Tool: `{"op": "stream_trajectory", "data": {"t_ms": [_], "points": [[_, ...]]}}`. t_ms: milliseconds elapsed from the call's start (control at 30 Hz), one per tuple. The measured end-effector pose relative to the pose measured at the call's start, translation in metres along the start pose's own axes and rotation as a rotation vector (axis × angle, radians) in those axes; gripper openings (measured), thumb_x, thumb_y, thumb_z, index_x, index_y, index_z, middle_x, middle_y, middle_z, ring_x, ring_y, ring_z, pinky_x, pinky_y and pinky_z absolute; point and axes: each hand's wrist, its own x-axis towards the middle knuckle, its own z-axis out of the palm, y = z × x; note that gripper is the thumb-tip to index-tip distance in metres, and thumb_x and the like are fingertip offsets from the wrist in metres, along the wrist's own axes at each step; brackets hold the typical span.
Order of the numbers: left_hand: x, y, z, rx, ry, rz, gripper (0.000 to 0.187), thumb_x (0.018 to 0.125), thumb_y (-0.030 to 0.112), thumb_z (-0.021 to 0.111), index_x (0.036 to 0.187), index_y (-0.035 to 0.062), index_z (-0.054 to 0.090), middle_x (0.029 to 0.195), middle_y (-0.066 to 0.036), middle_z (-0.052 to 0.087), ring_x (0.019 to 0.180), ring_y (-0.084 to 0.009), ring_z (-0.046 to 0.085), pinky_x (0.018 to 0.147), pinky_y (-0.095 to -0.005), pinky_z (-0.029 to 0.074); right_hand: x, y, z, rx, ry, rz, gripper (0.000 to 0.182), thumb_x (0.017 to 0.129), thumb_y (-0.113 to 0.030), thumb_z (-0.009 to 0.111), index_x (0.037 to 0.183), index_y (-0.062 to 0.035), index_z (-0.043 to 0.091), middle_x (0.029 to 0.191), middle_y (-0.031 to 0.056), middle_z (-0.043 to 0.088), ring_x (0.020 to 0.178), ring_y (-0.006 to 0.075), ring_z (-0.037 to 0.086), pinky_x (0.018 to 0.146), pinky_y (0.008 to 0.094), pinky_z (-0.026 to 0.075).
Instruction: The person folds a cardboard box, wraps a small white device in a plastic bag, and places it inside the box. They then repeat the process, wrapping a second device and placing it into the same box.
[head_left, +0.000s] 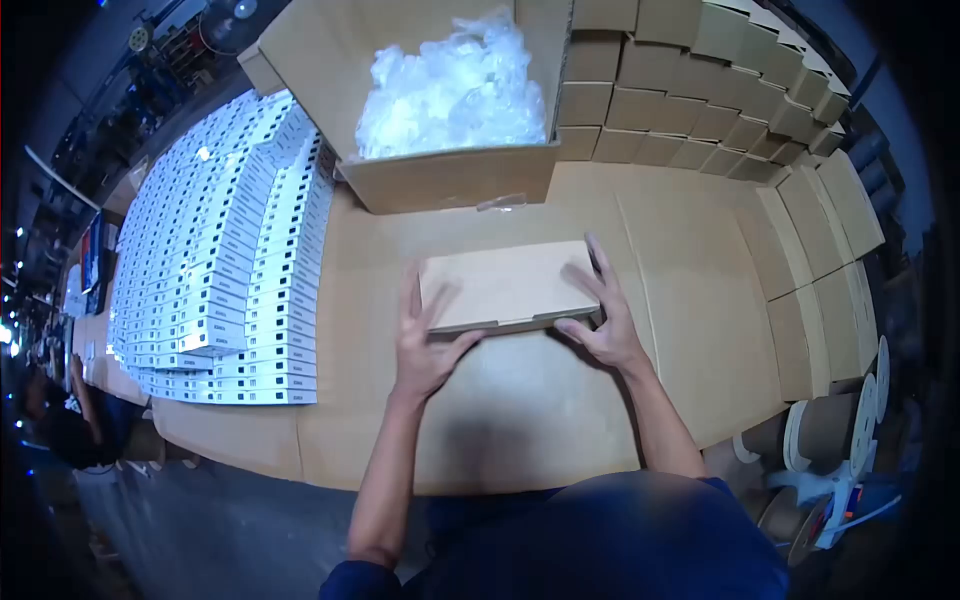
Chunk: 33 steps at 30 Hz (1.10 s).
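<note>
A closed brown cardboard box (510, 284) lies in front of me, held between both hands. My left hand (425, 335) grips its left end, fingers on the side and top edge, thumb along the front lower edge. At the right end, my right hand (604, 315) holds it, with fingers at the side and the thumb at the front corner. Beyond it stands a large open carton (455, 180) filled with clear plastic packing material (450, 95).
Stacked white labelled boxes (230, 260) cover the left of the cardboard-covered table (480, 420). Brown boxes (690, 100) are piled at the back right, more (820, 270) along the right edge. Reels (835, 430) hang at the lower right. Another person (75, 420) is at far left.
</note>
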Motion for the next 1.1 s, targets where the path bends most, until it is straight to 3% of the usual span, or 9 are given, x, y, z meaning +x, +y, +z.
{"op": "stream_trajectory", "data": {"t_ms": [33, 100, 200, 267, 400, 567, 767, 967, 1100], "points": [[-0.001, 0.005, 0.004, -0.311, 0.157, -0.211, 0.082, 0.092, 0.008, 0.076, 0.157, 0.0075, 0.028, 0.155, -0.016, 0.040, 0.145, -0.0306, 0.041, 0.118, -0.0405, 0.036, 0.006, 0.004, 0.003, 0.215, 0.047, 0.133, 0.110, 0.071, -0.008, 0.090, 0.162, -0.0129, 0.028, 0.166, 0.0178, 0.027, 0.151, 0.0346, 0.032, 0.125, 0.0414, 0.025], [-0.023, 0.013, 0.001, -0.567, 0.157, -0.512, 0.064, 0.093, 0.000, 0.072, 0.150, -0.0034, 0.044, 0.142, -0.018, 0.056, 0.135, -0.0259, 0.051, 0.112, -0.0382, 0.042, -0.004, -0.005, 0.002, 0.472, 0.071, 0.312, 0.106, 0.071, -0.008, 0.090, 0.160, -0.0077, 0.031, 0.165, 0.0181, 0.030, 0.150, 0.0301, 0.034, 0.124, 0.0402, 0.028], [-0.037, 0.010, 0.014, -0.541, 0.007, -0.694, 0.053, 0.094, -0.004, 0.067, 0.143, -0.0067, 0.049, 0.135, -0.017, 0.060, 0.126, -0.0228, 0.057, 0.108, -0.0366, 0.045, -0.015, -0.006, -0.027, 0.276, 0.014, 0.304, 0.103, 0.070, -0.006, 0.091, 0.158, -0.0062, 0.035, 0.163, 0.0164, 0.034, 0.150, 0.0282, 0.034, 0.125, 0.0390, 0.027], [-0.032, 0.006, 0.025, -0.475, -0.054, -0.637, 0.053, 0.095, -0.005, 0.064, 0.145, -0.0069, 0.047, 0.142, -0.021, 0.055, 0.130, -0.0255, 0.054, 0.108, -0.0364, 0.047, -0.042, -0.008, -0.036, 0.394, 0.139, 0.381, 0.103, 0.069, -0.004, 0.092, 0.156, -0.0066, 0.038, 0.160, 0.0156, 0.037, 0.149, 0.0281, 0.036, 0.123, 0.0417, 0.032], [0.046, 0.073, 0.083, -0.418, -0.076, -0.152, 0.058, 0.090, -0.008, 0.067, 0.144, -0.0032, 0.048, 0.151, -0.023, 0.045, 0.134, -0.0306, 0.054, 0.110, -0.0389, 0.048, -0.107, -0.012, -0.100, 0.475, 0.444, 0.412, 0.099, 0.068, -0.006, 0.094, 0.152, -0.0068, 0.043, 0.156, 0.0172, 0.040, 0.147, 0.0286, 0.039, 0.119, 0.0431, 0.038], [0.131, 0.156, 0.178, -0.545, -0.177, 0.269, 0.058, 0.082, -0.009, 0.075, 0.135, 0.0026, 0.054, 0.150, -0.020, 0.041, 0.137, -0.0306, 0.052, 0.109, -0.0405, 0.051, -0.179, -0.066, -0.208, 0.016, 0.762, 0.334, 0.091, 0.069, -0.001, 0.092, 0.147, -0.0005, 0.044, 0.145, 0.0161, 0.048, 0.138, 0.0264, 0.047, 0.114, 0.0398, 0.041], [0.259, 0.330, 0.307, -0.609, -0.172, 0.764, 0.047, 0.078, -0.006, 0.080, 0.122, 0.0071, 0.071, 0.130, -0.018, 0.060, 0.116, -0.0310, 0.067, 0.100, -0.0405, 0.059, -0.226, -0.122, -0.372, -0.267, 1.059, 0.314, 0.090, 0.072, 0.004, 0.085, 0.148, 0.0029, 0.036, 0.138, 0.0186, 0.054, 0.131, 0.0252, 0.052, 0.114, 0.0387, 0.041], [0.374, 0.456, 0.429, -0.463, -0.331, 1.107, 0.048, 0.081, -0.006, 0.074, 0.126, 0.0111, 0.072, 0.125, -0.014, 0.067, 0.112, -0.0325, 0.066, 0.097, -0.0410, 0.054, -0.266, -0.099, -0.509, -0.429, 1.187, 0.346, 0.082, 0.075, -0.005, 0.088, 0.145, -0.0043, 0.044, 0.138, 0.0162, 0.055, 0.130, 0.0259, 0.054, 0.111, 0.0381, 0.043], [0.414, 0.473, 0.484, -0.241, -0.609, 1.277, 0.080, 0.079, 0.003, 0.081, 0.149, 0.0270, 0.052, 0.149, -0.016, 0.051, 0.135, -0.0398, 0.051, 0.109, -0.0465, 0.050, -0.298, -0.053, -0.554, -0.488, 1.176, 0.394, 0.083, 0.074, -0.011, 0.091, 0.144, -0.0070, 0.046, 0.140, 0.0157, 0.055, 0.131, 0.0276, 0.054, 0.112, 0.0411, 0.044]]}}
